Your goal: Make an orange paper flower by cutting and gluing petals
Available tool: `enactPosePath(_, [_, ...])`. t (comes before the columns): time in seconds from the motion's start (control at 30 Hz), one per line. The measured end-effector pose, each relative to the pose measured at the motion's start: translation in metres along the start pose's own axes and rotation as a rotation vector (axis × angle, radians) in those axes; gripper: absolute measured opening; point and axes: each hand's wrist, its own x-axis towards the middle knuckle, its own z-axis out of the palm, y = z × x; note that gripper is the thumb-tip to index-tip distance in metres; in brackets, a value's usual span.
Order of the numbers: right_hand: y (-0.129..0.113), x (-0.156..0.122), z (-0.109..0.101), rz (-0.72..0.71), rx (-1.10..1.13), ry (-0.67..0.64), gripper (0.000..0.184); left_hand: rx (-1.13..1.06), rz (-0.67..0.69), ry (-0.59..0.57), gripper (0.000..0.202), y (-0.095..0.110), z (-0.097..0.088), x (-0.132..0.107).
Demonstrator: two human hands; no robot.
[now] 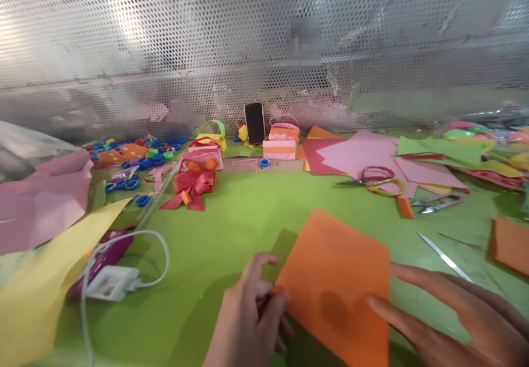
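An orange sheet of paper is held up above the green table, tilted, with a corner pointing away from me. My left hand pinches its left corner between thumb and curled fingers. On the right edge, my right hand has its thumb on the near face and its fingers at the rim behind, gripping the sheet. Beyond the sheet lie scissors with one red and one yellow handle. Small thread snips and a thin metal blade or strip rest to the right.
Pink sheets and green paper lie at the back right. A red paper bow, small paper baskets and a phone stand at the back. On the left are yellow paper and a white charger with its cable.
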Motion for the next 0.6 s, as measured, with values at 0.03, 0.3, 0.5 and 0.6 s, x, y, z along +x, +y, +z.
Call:
enactPosePath(0.03, [0.002,0.003,-0.002,-0.099,0.032,-0.044,0.023,0.151,0.123,0.036,0.019,-0.004,-0.001,-0.001])
enactPosePath(0.3, [0.011,-0.011,0.01,-0.133,0.313,-0.222,0.027,0.771,0.629,0.134,0.011,-0.018,-0.007,-0.014])
enactPosePath(0.5, [0.014,-0.01,0.01,-0.039,0.27,-0.287,0.024,0.776,0.745,0.155,0.015,-0.024,-0.008,-0.015])
enactPosePath(0.6, [0.009,0.007,0.011,-0.014,0.182,-0.29,0.018,0.76,0.706,0.171,0.015,-0.024,-0.005,-0.012])
